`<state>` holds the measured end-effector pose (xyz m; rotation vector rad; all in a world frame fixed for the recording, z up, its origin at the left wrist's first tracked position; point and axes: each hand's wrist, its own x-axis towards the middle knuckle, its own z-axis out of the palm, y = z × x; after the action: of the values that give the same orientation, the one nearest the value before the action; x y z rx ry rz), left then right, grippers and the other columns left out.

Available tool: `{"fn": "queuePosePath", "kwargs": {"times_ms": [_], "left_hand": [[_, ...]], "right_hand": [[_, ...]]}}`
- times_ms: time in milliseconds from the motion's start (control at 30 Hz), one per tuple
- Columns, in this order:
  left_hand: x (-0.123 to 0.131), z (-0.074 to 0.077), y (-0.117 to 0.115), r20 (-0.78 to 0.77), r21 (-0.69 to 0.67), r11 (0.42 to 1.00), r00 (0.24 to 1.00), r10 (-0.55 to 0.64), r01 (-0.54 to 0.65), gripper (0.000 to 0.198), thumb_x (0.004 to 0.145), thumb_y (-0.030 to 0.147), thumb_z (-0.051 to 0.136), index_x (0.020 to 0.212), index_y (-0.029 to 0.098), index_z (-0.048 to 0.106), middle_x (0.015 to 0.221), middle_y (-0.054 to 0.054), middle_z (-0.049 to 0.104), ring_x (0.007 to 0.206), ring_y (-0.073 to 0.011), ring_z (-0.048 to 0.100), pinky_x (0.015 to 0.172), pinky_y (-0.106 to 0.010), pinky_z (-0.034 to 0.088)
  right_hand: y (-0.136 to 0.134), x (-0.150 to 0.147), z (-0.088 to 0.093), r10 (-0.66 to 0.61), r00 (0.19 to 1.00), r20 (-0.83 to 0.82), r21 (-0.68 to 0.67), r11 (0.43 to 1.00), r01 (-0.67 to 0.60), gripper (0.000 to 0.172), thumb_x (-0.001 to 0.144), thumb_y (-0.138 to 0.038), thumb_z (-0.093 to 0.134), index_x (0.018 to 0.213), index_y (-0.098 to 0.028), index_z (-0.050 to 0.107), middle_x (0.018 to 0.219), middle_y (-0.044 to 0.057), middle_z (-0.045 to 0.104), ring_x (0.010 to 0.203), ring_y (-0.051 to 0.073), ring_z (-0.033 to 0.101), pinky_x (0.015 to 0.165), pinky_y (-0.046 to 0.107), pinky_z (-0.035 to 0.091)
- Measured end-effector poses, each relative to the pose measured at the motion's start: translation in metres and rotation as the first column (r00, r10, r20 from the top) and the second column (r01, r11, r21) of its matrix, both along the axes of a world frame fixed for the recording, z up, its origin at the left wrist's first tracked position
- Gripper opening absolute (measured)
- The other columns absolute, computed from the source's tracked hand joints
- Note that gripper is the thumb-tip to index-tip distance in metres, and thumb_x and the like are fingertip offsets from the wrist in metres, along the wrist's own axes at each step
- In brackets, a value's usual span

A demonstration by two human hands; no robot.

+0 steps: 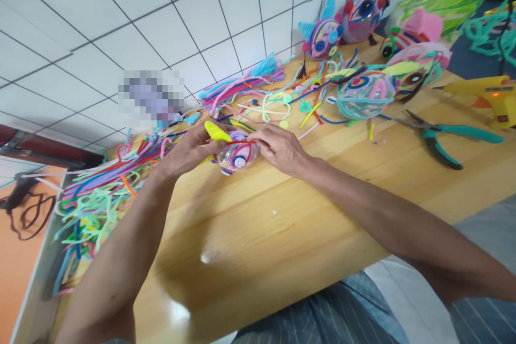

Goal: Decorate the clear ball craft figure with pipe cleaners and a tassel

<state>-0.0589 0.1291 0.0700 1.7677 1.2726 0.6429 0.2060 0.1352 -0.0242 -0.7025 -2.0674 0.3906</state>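
Above the wooden table (282, 226) both my hands hold a small clear plastic ball (237, 157) decorated with purple, red and pink pipe-cleaner spirals. My left hand (191, 148) grips its left side, fingers closed, with a folded yellow pipe cleaner (215, 131) sticking up by the thumb. From the right, my right hand (280, 146) pinches a red pipe cleaner (242, 142) laid across the ball's top.
Loose pipe cleaners lie in heaps at the left (100, 193) and at the back (258, 91). Several finished decorated balls (365, 94) stand at the back right. Teal-handled pliers (443, 137) and a yellow glue gun (492, 99) lie at the right.
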Motion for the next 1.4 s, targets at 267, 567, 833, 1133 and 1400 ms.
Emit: {"fn": "queuePosePath", "kwargs": {"times_ms": [267,567,833,1133,1400], "left_hand": [[0.001,-0.001,0.002,0.015,-0.011,0.999,0.999,-0.039,0.039,0.053,0.084,0.058,0.089,0.119,0.019,0.083,0.12,-0.013,0.083,0.099,-0.0288,0.073,0.082,-0.037,0.061],[0.002,-0.001,0.004,0.076,-0.016,0.997,0.994,-0.079,0.08,0.056,0.082,0.057,0.092,0.121,0.018,0.083,0.129,-0.011,0.082,0.111,-0.0291,0.074,0.091,-0.035,0.06],[-0.003,-0.011,0.006,0.132,0.011,0.996,0.988,-0.085,0.085,0.042,0.088,0.044,0.085,0.121,0.018,0.08,0.116,-0.008,0.082,0.099,-0.026,0.074,0.088,-0.036,0.059],[-0.004,-0.01,0.014,0.114,0.081,0.988,0.984,-0.138,0.129,0.04,0.084,0.051,0.089,0.11,0.021,0.084,0.104,-0.005,0.082,0.104,-0.0296,0.074,0.098,-0.041,0.061],[-0.023,-0.026,0.007,0.273,0.014,0.999,0.961,0.036,-0.041,0.068,0.091,0.082,0.073,0.125,0.024,0.085,0.134,-0.012,0.082,0.135,-0.0392,0.071,0.119,-0.052,0.055]], "right_hand": [[0.002,0.001,-0.002,0.018,1.0,-0.019,0.082,0.997,-0.016,0.039,0.099,-0.004,0.052,0.12,-0.026,0.078,0.114,0.007,0.08,0.111,0.023,0.074,0.098,0.036,0.06],[-0.002,0.001,-0.006,0.017,0.999,-0.042,0.02,1.0,-0.017,0.041,0.092,-0.007,0.06,0.125,-0.028,0.074,0.121,0.008,0.077,0.122,0.027,0.072,0.106,0.044,0.062],[0.003,0.001,-0.022,0.113,0.994,-0.003,-0.051,0.992,-0.113,0.066,0.085,-0.02,0.084,0.143,-0.028,0.053,0.165,0.02,0.059,0.159,0.037,0.056,0.127,0.06,0.052],[0.006,-0.004,-0.03,-0.012,0.999,0.052,-0.273,0.962,0.025,0.087,0.073,-0.061,0.101,0.134,-0.029,0.047,0.139,0.017,0.072,0.124,0.038,0.076,0.099,0.054,0.066],[0.008,-0.008,-0.022,0.016,1.0,-0.012,-0.293,0.956,-0.019,0.083,0.076,-0.07,0.095,0.127,-0.03,0.043,0.128,0.012,0.07,0.114,0.031,0.076,0.097,0.048,0.065]]}}
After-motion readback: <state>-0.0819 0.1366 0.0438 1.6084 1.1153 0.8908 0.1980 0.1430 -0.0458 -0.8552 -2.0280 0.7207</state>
